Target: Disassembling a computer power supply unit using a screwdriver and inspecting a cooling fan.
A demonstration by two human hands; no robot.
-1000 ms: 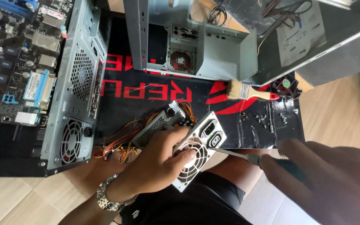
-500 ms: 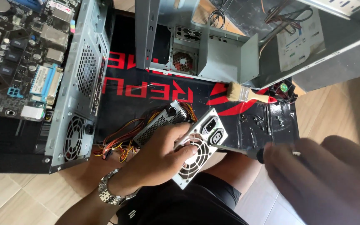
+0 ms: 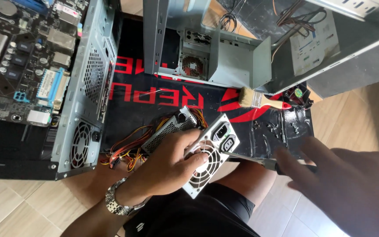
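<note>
Right hand (image 3: 347, 180) now lower, closed round screwdriver (image 3: 259, 161) | left hand (image 3: 172, 164) grips power supply (image 3: 198, 153) on lap | open case (image 3: 84, 87) holds motherboard (image 3: 18, 61)

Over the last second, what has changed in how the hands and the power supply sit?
The right hand with its screwdriver drifted slightly up and left, tip nearer the power supply. The left hand keeps the same grip over the fan grille. The view shifted a little. The paintbrush, mat and open cases are unchanged.
</note>
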